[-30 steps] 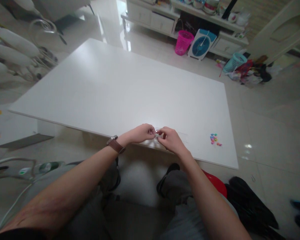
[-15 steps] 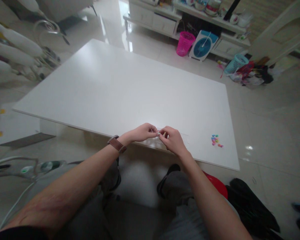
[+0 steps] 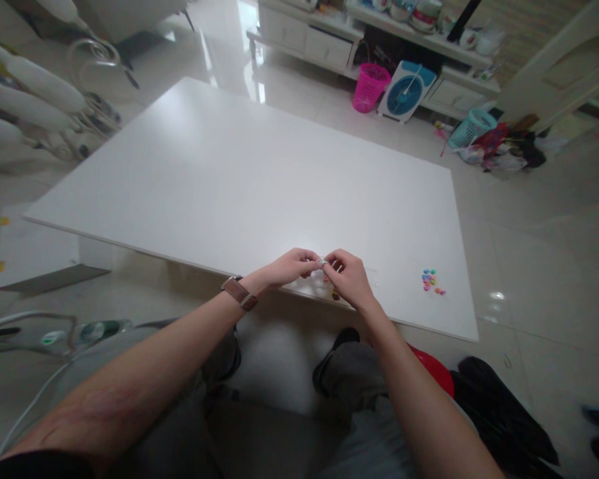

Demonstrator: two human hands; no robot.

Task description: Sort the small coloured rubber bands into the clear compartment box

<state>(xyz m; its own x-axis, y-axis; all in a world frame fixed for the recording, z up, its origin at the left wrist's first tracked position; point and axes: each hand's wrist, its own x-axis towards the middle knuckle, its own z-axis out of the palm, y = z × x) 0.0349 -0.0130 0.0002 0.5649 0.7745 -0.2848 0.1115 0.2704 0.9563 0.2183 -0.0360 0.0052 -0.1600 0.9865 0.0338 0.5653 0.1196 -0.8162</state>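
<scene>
My left hand (image 3: 292, 266), with a brown watch on its wrist, and my right hand (image 3: 348, 278) meet over the near edge of the white table (image 3: 229, 173). Both pinch a tiny object (image 3: 322, 262) between their fingertips; it is too small to name. A few small coloured bits lie on the table just beneath my right hand. A small heap of coloured beads (image 3: 430, 280) sits on the table to the right of my hands.
A pink basket (image 3: 369, 86), a blue fan (image 3: 405, 91) and a teal basket (image 3: 472, 126) stand on the floor beyond the table by low white cabinets. A red stool (image 3: 429, 366) and dark cloth lie at my right knee. A bottle (image 3: 87, 331) lies left.
Both hands have shifted slightly right and stay pinched together. Small coloured bits now show on the table under my right hand.
</scene>
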